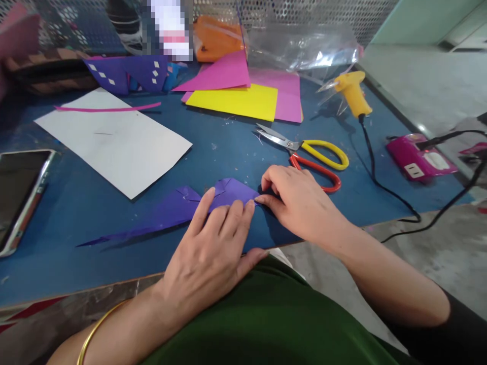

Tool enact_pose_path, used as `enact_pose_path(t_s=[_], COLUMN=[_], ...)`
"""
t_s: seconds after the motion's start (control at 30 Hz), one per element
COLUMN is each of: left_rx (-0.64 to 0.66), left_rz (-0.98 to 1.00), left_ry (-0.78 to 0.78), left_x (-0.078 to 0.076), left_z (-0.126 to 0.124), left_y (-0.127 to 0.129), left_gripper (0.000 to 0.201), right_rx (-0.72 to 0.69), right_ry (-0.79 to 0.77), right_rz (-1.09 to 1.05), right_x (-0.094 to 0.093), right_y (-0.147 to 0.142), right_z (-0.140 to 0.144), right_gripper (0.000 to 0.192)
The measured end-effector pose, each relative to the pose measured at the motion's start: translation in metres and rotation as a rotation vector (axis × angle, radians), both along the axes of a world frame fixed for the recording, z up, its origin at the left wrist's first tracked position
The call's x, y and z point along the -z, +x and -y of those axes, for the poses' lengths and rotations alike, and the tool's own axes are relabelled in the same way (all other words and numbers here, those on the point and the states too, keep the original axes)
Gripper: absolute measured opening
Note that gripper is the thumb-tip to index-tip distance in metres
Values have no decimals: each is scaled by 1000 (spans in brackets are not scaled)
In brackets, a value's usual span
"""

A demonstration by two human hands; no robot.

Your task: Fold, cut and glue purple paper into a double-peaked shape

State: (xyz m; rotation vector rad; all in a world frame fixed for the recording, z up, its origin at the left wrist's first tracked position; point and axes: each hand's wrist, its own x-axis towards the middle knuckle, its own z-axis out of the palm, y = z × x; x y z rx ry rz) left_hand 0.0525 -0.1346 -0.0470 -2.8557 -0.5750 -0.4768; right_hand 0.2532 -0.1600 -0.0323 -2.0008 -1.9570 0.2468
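The purple paper lies near the table's front edge, folded to a long point running left. The left hand presses it flat, fingers spread; the right hand pinches its right corner. It looks light, thin and easily creased, best held at the edges. Scissors lie just beyond.

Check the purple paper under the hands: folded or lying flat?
Folded: the purple paper shows creases and overlapping flaps; left hand presses it, right hand pinches its end.

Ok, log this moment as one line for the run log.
left hand: flat on purple paper | right hand: pinching its right end | scissors: on blue table, behind right hand
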Motion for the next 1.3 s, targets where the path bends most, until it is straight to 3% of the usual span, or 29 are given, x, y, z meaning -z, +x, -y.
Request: enact_pose_path(t_s=[0.2,0.33,0.43,0.5,0.57,0.77,1.1,1.3], left_rx=[8,9,23,30,30,38,56,32], left_rz=[17,34,43,47,51,66,68,68], left_ry=[-23,-18,-3,12,30,22,-6,15], left_x=[2,3,3,3,3,3,0,1], left_z=[0,0,-1,-1,-1,1,0,0], left_y=[-1,0,0,0,1,1,-3,-1], left_gripper=[61,61,59,57,53,52,48,50], right_rx=[-1,105,-15,-193,-265,-205,-302,-248], right_ry=[57,324,458,453,452,455,474,455], right_rz=[155,195,94,53,57,147,316,286], right_x=[2,4,8,13,19,31,26,25], right_y=[24,26,7,-10,-23,-31,-29,-19], right_z=[14,38,52,55,54,50,47,54], right_gripper=[11,5,17,29,34,37,36,39])
